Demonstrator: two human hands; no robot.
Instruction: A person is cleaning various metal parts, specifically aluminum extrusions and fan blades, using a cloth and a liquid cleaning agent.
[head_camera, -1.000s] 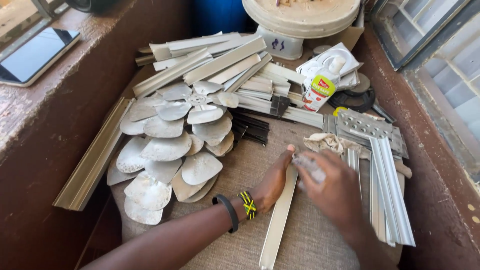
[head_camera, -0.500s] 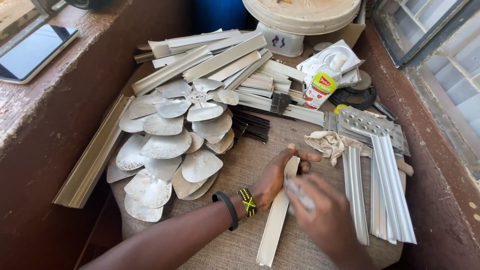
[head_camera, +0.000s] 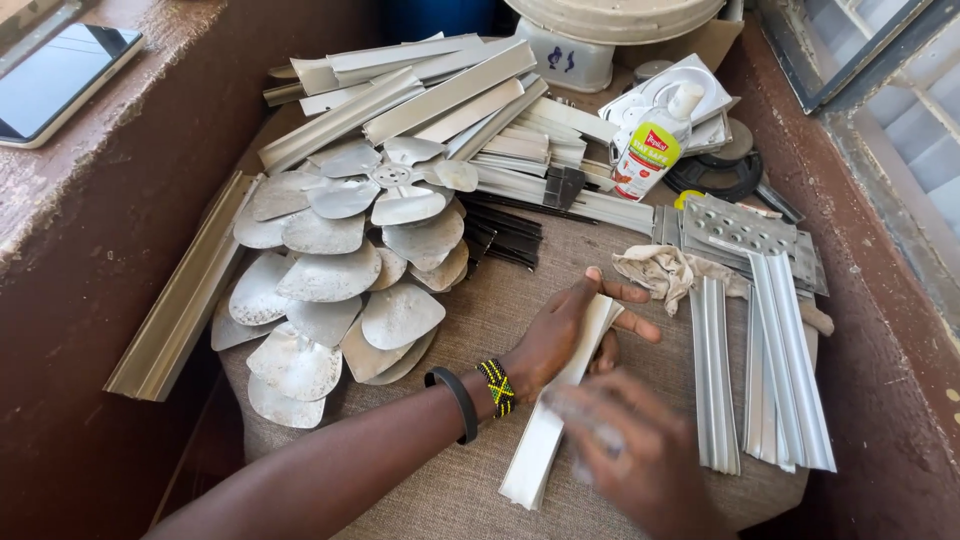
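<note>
My left hand (head_camera: 565, 335), with a black band and a beaded bracelet at the wrist, lies flat on a long pale metal strip (head_camera: 530, 465) and pins it to the grey cushioned surface (head_camera: 470, 310). The strip runs from the fingers down toward me. My right hand (head_camera: 635, 460) is blurred over the strip's lower half, fingers closed on a small pale wad pressed against the strip. What the wad is made of I cannot tell.
Silvery fan blades (head_camera: 340, 270) are heaped at the left, and stacked metal strips (head_camera: 440, 90) lie behind them. Ribbed strips (head_camera: 780, 360), a perforated plate (head_camera: 740, 230), a crumpled rag (head_camera: 665, 270) and a white bottle (head_camera: 648, 155) sit right. A phone (head_camera: 60, 80) rests on the left ledge.
My right hand has slid down the strip from its far end toward me, still pressing the pale wad. My left hand stays on the strip's upper part.
</note>
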